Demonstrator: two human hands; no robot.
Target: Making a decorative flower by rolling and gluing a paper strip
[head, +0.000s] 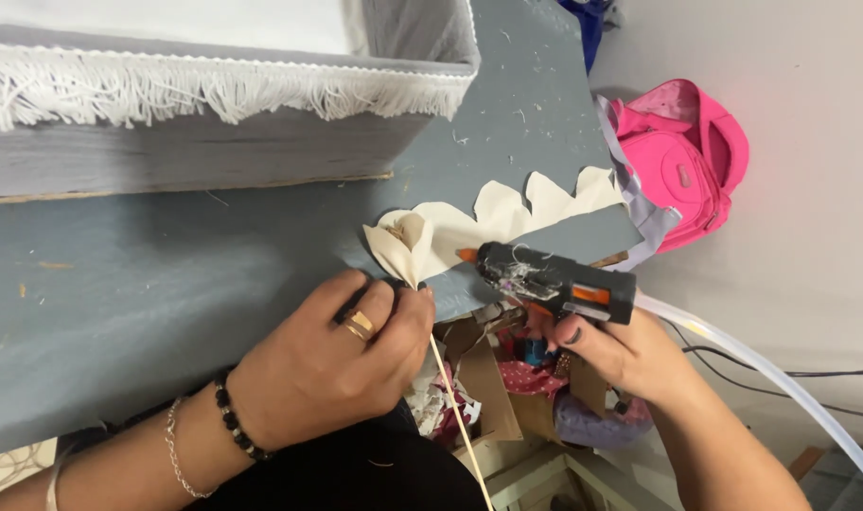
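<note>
My left hand [337, 364] pinches a thin wooden stick [458, 416] at the base of a cream fabric flower [400, 244] rolled around the stick's top. A scalloped cream fabric strip [517, 210] trails from the flower to the right along the edge of the grey table [119, 293]. My right hand [621, 355] grips a black hot glue gun [559, 279] with an orange trigger. Its orange nozzle [466, 255] points left and sits just right of the flower, over the strip.
A grey fabric-covered box [195, 142] with white fringe trim stands at the back left. A pink backpack [682, 161] lies on the floor at right. A white tube [782, 383] and dark cables run across the floor. Cardboard and fabric scraps [507, 388] sit below the table edge.
</note>
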